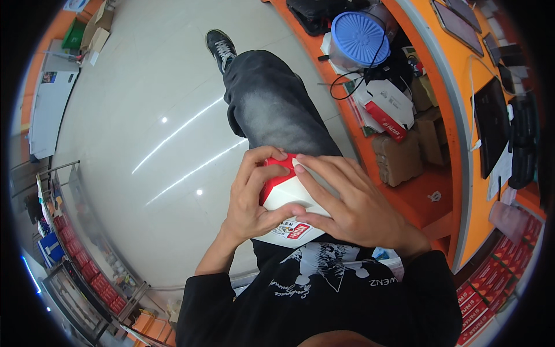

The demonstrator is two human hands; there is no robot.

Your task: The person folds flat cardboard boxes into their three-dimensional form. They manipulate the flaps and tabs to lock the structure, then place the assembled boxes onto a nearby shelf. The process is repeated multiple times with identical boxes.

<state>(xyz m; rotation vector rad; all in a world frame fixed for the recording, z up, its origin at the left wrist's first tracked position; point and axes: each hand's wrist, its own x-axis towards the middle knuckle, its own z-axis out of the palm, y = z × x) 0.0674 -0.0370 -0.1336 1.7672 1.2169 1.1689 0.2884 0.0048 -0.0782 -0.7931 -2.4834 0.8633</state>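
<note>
A white and red cardboard food box [287, 196] is held over my lap, with a printed label on its near side. My left hand [253, 196] grips its left side, fingers bent over the red top and thumb on the white face. From the right, my right hand [348, 201] holds it too, fingertips on the red top and thumb close to the left thumb. The hands cover much of the box, and its underside is out of sight. My leg in dark grey trousers [272, 98] stretches out beyond it.
On the right, an orange shelf [399, 199] carries a blue-lidded tub [361, 39], a flattened white and red box [386, 107] and brown cardboard [399, 157]. Tablets [459, 26] lie on the orange counter above. Stacked red boxes [497, 272] stand lower right; a glass display case [95, 225] is at left.
</note>
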